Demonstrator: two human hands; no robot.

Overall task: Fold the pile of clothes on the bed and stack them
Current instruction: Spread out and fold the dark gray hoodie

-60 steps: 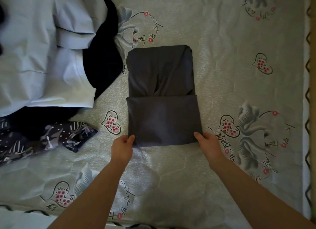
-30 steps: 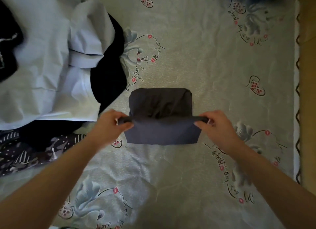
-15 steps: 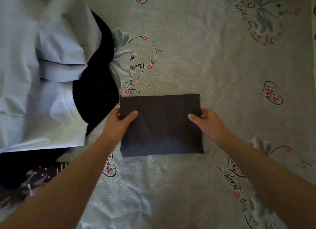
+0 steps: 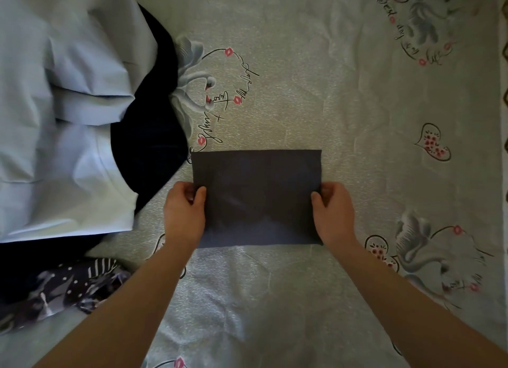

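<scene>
A dark grey garment (image 4: 257, 192), folded into a neat rectangle, lies flat on the bed in the middle of the view. My left hand (image 4: 184, 211) grips its left edge, thumb on top and fingers curled under. My right hand (image 4: 333, 211) grips the right edge the same way. To the left lies the unfolded pile: a light blue garment (image 4: 63, 137) on top of a black one (image 4: 149, 148), and a dark patterned piece (image 4: 68, 288) at the lower left.
The bed sheet (image 4: 343, 93) is pale green with swans, hearts and script. Open sheet spreads behind and to the right of the folded garment. The bed's right edge (image 4: 501, 120) runs along the frame's right side.
Both hands lifted the near half of the grey garment and folded it away over the far half. They then slid from flat on top to gripping its side edges.
</scene>
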